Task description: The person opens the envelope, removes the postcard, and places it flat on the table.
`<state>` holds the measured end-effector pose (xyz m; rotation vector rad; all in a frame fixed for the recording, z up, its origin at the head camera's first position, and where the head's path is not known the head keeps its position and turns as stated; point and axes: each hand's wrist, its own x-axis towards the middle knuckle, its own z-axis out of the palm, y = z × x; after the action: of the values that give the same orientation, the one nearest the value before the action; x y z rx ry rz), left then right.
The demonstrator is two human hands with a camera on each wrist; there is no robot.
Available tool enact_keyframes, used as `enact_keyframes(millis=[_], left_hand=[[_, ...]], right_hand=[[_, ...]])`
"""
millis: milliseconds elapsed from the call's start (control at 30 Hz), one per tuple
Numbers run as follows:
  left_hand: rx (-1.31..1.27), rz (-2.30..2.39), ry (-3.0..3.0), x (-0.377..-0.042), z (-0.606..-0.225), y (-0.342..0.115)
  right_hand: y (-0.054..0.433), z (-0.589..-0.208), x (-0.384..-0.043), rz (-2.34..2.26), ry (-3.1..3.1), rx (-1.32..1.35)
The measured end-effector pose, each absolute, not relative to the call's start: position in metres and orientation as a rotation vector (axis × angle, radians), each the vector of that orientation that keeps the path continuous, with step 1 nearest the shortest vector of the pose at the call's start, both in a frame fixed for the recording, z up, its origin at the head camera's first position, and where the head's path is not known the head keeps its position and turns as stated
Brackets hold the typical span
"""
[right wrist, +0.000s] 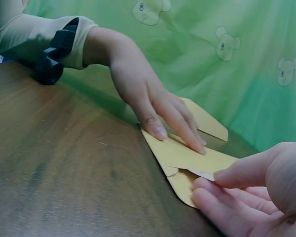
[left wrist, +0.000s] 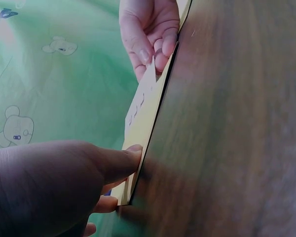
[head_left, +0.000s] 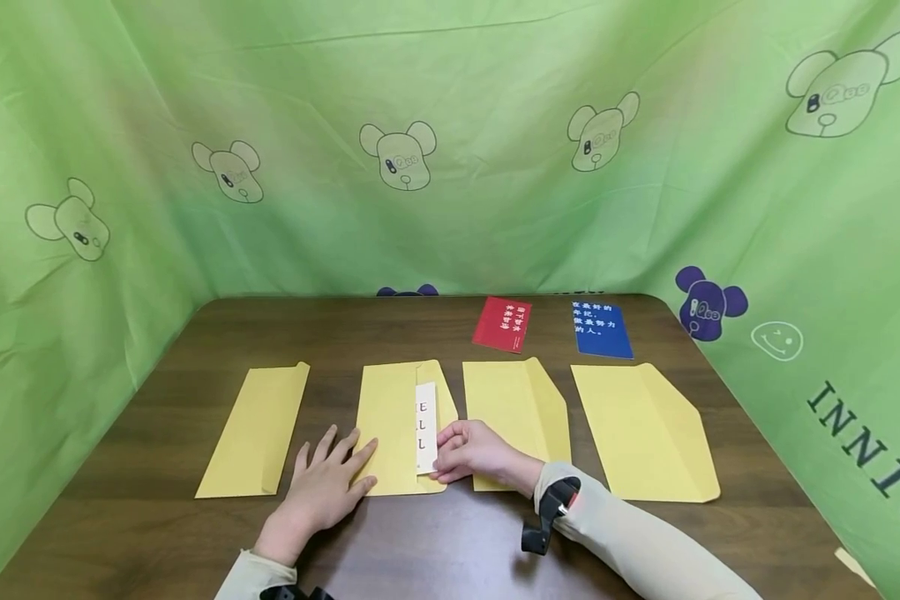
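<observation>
A white card [head_left: 426,429] with dark red letters lies partly inside a yellow envelope [head_left: 387,433], sticking out of its opening on the right. My right hand [head_left: 480,454] pinches the card's outer edge between thumb and fingers, as the right wrist view also shows with the card [right wrist: 202,175]. My left hand [head_left: 326,483] lies with spread fingers on the envelope's left side. In the left wrist view the left thumb [left wrist: 126,160] rests on the envelope near its edge. The part of the card within the envelope is hidden.
Left of this envelope lies another yellow envelope [head_left: 258,429] with its flap folded over. To the right are two more with flaps out, a nearer envelope [head_left: 498,400] and a farther one [head_left: 637,433]. Behind them lie a red card [head_left: 502,324] and a blue card [head_left: 602,330]. Green curtain [head_left: 450,225] surrounds the table.
</observation>
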<state>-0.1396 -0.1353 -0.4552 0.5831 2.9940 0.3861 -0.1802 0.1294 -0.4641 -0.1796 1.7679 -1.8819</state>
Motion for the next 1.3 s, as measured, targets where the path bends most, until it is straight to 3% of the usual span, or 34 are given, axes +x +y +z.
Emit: enact_keyframes(millis=[1300], left_hand=[[0.61, 0.414, 3.06, -0.14, -0.45, -0.135]], right_hand=[[0.118, -0.458, -0.165, -2.018, 1.86, -0.2]])
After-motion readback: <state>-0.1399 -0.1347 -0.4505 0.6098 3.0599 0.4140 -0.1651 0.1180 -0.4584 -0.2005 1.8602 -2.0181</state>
